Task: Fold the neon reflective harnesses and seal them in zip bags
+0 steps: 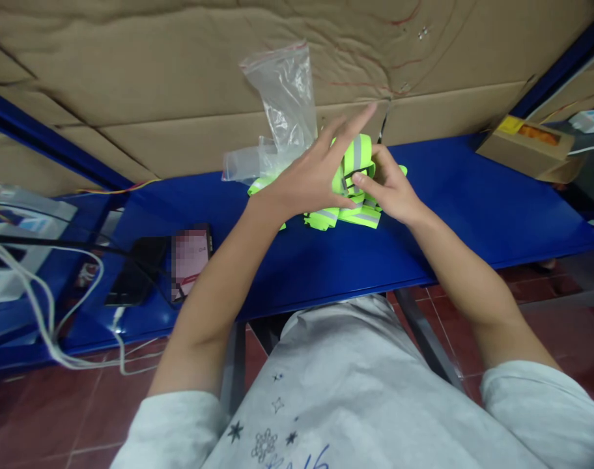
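Note:
My right hand (392,187) grips a folded neon-yellow reflective strap (358,151) with a grey stripe and black parts, thumb pressed on its near side. My left hand (312,170) is open beside the strap's left side, thumb and fingers spread apart; whether it touches the strap I cannot tell. More neon-yellow reflective straps (368,216) lie in a pile on the blue table under both hands, partly hidden by them. Behind my left hand, clear zip bags (288,98) lean against the cardboard backing.
Left on the blue table (297,264) lie a black phone (139,270) and a device with a lit screen (192,257). White cables (45,306) hang over the front left edge. A cardboard box (526,153) stands at the far right. Upright cardboard (180,85) closes off the back.

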The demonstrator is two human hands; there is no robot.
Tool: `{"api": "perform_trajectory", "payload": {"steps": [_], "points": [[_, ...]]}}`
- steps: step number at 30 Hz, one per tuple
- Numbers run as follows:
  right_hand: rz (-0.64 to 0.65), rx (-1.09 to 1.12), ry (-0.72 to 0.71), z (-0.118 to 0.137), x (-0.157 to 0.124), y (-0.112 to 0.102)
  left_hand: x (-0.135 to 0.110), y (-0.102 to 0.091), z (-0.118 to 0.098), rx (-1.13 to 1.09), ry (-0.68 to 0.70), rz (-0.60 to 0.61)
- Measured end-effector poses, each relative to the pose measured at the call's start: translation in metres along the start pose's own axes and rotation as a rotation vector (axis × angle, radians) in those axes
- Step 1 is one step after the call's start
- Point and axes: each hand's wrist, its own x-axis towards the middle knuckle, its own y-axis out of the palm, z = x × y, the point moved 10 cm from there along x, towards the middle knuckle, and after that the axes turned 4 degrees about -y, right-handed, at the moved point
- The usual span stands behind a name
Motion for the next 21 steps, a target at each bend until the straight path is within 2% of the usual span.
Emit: {"api": "perform_trajectory", "payload": {"steps": [3, 5, 11, 15, 21], "points": [[0.014, -0.143, 0.017, -0.001, -0.003, 0.001, 0.003, 0.011, 0.023, 0.053, -0.116, 0.025], [0.0, -0.237, 0.002, 0.004, -0.004, -0.002, 0.004, 0.015, 0.03, 0.046, -0.15, 0.031], [0.089, -0.521, -0.098, 0.018, -0.004, -0.001, 0.004, 0.013, 0.02, -0.07, -0.04, 0.002], [0.053, -0.542, -0.082, 0.015, -0.004, -0.004, 0.006, 0.016, 0.023, -0.127, -0.001, 0.015], [0.064, -0.503, -0.143, 0.018, -0.004, 0.001, 0.001, 0.026, 0.042, -0.043, -0.142, 0.142]]}}
